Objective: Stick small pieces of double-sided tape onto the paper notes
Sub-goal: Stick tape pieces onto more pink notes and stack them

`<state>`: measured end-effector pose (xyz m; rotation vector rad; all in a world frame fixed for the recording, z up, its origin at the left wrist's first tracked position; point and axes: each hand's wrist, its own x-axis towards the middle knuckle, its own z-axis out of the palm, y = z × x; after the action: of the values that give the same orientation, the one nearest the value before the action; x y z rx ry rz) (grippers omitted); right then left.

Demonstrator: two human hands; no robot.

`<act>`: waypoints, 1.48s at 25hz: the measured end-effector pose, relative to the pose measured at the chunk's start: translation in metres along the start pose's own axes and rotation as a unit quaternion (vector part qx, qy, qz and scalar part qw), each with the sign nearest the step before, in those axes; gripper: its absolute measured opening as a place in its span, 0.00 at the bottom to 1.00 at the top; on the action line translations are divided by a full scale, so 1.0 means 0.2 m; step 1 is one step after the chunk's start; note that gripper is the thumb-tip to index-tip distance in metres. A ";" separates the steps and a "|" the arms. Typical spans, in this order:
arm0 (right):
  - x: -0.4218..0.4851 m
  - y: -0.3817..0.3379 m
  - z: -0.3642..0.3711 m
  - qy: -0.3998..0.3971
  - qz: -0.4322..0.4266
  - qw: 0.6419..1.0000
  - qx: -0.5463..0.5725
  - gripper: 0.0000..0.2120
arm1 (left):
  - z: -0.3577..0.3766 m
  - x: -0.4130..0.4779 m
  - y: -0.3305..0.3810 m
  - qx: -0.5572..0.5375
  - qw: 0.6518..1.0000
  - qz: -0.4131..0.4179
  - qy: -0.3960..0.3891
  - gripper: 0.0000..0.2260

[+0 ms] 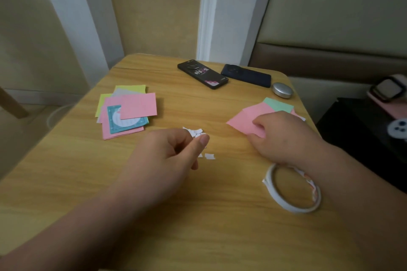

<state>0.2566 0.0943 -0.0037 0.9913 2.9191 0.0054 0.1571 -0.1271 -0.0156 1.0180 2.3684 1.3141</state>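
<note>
Left hand [174,154] over the middle of the surface [66,182], fingers curled, thumb tip against index right at the cluster of small white tape pieces [195,132]; can't tell if a piece is actually pinched between them or just lying past the fingertips; one more loose piece [209,156] on the surface just right of that hand's knuckles; right hand [284,136] sits right of the left hand, fingers curled down onto the pink note [244,121], holding it against the surface; green note [278,104] pokes out from under the pink one on the far side of the right hand; tape roll [293,189] lies flat just near-side of the right wrist, partly under the forearm, loose end sticking out on its left; note stack [127,110] (pink, yellow, one teal printed card) sits far-left of the left hand, well apart; two dark phones [202,75] [246,75] lie side by side beyond both hands at the far edge; silver round case [282,90] beyond the right hand, near the green note.
</note>
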 end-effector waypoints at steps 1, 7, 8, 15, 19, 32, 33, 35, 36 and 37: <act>0.01 0.00 0.00 0.012 -0.013 1.000 0.009 0.16 | 0.01 0.00 0.00 0.000 1.000 0.000 -0.002 0.22; 0.00 0.04 0.01 0.129 -0.074 0.984 0.103 0.12 | 0.02 -0.01 0.00 -0.002 1.000 0.000 0.019 0.19; -0.02 0.03 -0.01 0.160 -0.072 0.972 0.155 0.11 | 0.01 -0.02 -0.01 -0.027 0.999 0.010 0.035 0.15; -0.33 -0.14 -0.17 -0.029 -0.057 0.828 0.558 0.03 | -0.06 -0.07 0.07 -0.142 0.985 0.003 -0.094 0.11; -0.35 -0.10 -0.17 -0.016 -0.001 0.948 0.319 0.13 | -0.09 -0.10 0.08 -0.004 0.993 -0.040 -0.110 0.11; -0.57 -0.02 -0.10 -0.092 -0.033 0.976 0.196 0.06 | 0.01 -0.16 0.09 0.256 0.962 0.016 -0.094 0.17; -0.59 -0.02 -0.12 -0.080 -0.041 0.964 0.249 0.06 | 0.00 -0.17 0.10 0.200 0.976 0.046 -0.080 0.16; -0.62 -0.04 -0.17 -0.064 -0.072 0.927 0.362 0.06 | 0.01 -0.19 0.13 0.012 0.995 0.046 -0.092 0.13; -0.63 -0.05 -0.19 -0.055 -0.091 0.907 0.407 0.06 | 0.02 -0.20 0.14 -0.093 0.988 0.022 -0.122 0.12; -0.65 -0.06 -0.21 -0.043 -0.106 0.888 0.445 0.07 | 0.02 -0.20 0.15 -0.175 0.973 0.005 -0.153 0.11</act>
<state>0.3490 0.0062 0.0451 0.6539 2.8893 -1.4410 0.2030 -0.1412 0.0021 1.0371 1.8307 1.3982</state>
